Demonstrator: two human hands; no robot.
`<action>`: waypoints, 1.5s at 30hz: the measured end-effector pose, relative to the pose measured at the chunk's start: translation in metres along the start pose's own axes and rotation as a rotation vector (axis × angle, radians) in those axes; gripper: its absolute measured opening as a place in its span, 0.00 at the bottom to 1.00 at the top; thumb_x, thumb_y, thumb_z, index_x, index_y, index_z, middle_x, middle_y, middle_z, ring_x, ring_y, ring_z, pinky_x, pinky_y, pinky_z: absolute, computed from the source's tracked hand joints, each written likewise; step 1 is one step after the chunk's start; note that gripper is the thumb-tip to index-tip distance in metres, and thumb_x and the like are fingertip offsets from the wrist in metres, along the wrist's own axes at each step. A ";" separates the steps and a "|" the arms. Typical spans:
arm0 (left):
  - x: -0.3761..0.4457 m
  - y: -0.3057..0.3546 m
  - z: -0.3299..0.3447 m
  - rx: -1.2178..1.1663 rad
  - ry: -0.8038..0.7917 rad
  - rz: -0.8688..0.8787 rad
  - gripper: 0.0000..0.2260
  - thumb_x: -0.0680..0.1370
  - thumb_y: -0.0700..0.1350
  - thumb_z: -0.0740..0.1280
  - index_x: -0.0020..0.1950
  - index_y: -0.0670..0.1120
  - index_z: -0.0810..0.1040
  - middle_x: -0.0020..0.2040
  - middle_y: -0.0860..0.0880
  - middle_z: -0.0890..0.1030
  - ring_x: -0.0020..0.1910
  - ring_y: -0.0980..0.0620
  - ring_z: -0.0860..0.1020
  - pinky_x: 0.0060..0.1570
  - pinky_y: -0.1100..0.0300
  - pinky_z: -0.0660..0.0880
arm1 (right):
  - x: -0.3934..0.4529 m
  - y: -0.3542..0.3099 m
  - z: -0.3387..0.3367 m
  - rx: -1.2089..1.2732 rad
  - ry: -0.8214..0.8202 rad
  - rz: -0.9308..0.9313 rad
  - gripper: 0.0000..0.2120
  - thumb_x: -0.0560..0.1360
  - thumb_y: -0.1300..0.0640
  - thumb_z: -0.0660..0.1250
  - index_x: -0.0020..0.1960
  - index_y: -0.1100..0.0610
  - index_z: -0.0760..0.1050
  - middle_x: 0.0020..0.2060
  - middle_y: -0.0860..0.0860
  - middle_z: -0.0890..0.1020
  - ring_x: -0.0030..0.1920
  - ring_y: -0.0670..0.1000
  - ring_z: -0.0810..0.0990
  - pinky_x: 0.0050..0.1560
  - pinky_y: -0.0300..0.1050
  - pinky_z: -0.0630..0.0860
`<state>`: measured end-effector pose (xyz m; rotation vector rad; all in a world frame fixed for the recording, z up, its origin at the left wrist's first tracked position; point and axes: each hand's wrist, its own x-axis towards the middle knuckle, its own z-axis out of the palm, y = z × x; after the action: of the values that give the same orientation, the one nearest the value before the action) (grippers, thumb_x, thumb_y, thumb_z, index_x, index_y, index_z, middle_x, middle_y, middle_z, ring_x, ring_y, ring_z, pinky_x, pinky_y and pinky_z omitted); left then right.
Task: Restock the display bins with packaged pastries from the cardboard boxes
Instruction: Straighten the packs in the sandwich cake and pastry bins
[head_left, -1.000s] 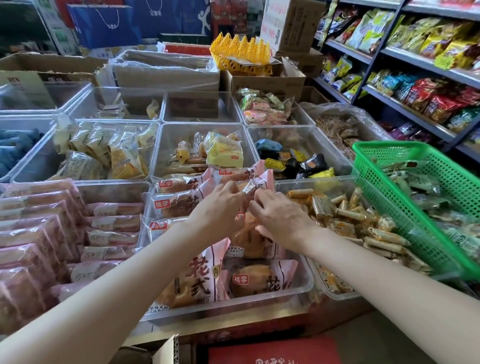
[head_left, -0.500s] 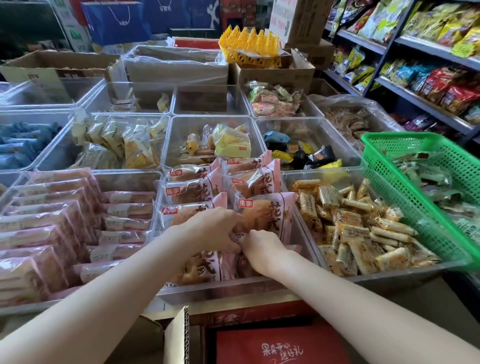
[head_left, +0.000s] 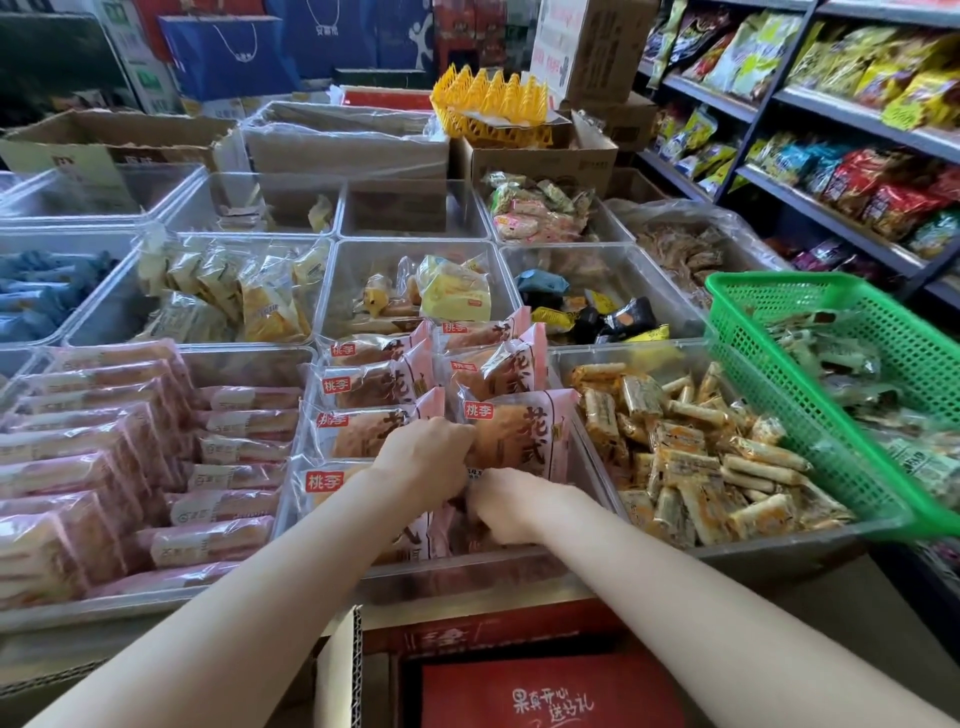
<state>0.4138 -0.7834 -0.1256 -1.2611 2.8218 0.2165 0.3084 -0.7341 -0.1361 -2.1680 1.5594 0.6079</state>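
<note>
Pink pastry packs (head_left: 519, 431) | both hands' fingertips hidden | holds unclear

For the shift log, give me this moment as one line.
stage: restocking | left hand: grips pink pastry packs | right hand: grips packs, front of clear bin

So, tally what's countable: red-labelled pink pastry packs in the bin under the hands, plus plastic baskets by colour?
pink pastry packs with a red label showing: 7
green basket: 1
yellow basket: 1
Total: 9
</note>
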 end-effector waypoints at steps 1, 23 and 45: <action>-0.002 -0.001 -0.005 0.000 0.059 0.009 0.09 0.78 0.43 0.59 0.55 0.47 0.76 0.51 0.48 0.80 0.47 0.48 0.79 0.48 0.58 0.73 | -0.003 -0.001 -0.003 -0.010 -0.019 -0.010 0.11 0.76 0.69 0.58 0.55 0.66 0.75 0.42 0.58 0.78 0.37 0.55 0.75 0.35 0.42 0.70; 0.035 0.008 -0.035 0.066 0.110 -0.035 0.14 0.77 0.49 0.59 0.57 0.42 0.73 0.59 0.44 0.77 0.60 0.47 0.74 0.72 0.50 0.51 | 0.001 0.074 -0.047 -0.058 0.344 0.330 0.53 0.67 0.39 0.71 0.77 0.56 0.42 0.76 0.57 0.47 0.76 0.58 0.44 0.75 0.57 0.43; 0.081 -0.027 -0.037 0.050 -0.040 -0.003 0.23 0.77 0.54 0.58 0.68 0.45 0.69 0.67 0.48 0.72 0.69 0.50 0.67 0.73 0.47 0.48 | 0.030 0.106 -0.070 0.182 0.204 0.176 0.51 0.66 0.32 0.68 0.78 0.50 0.45 0.76 0.52 0.55 0.75 0.54 0.53 0.75 0.55 0.52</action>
<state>0.3805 -0.8660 -0.0997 -1.2369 2.7732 0.1675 0.2239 -0.8274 -0.1022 -2.0235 1.8485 0.2883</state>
